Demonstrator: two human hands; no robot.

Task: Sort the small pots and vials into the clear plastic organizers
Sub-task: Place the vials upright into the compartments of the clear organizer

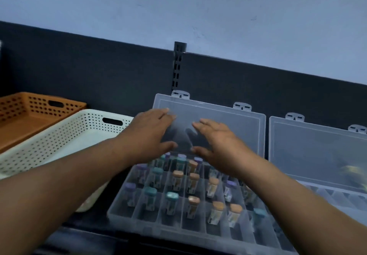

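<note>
I see my left hand (151, 130) and right hand (215, 144) both spread with fingers apart, holding nothing, in front of the raised clear lid (234, 123). Below my palms the clear organizer (139, 218) holds upright vials (171, 203) with purple, teal and tan caps. A white perforated basket (65, 135) lies left of my left hand.

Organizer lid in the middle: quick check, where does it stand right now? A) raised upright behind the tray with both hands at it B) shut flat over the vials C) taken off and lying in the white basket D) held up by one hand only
A: the clear lid stands up behind the vials, and both the left hand and right hand reach to it, empty.
</note>
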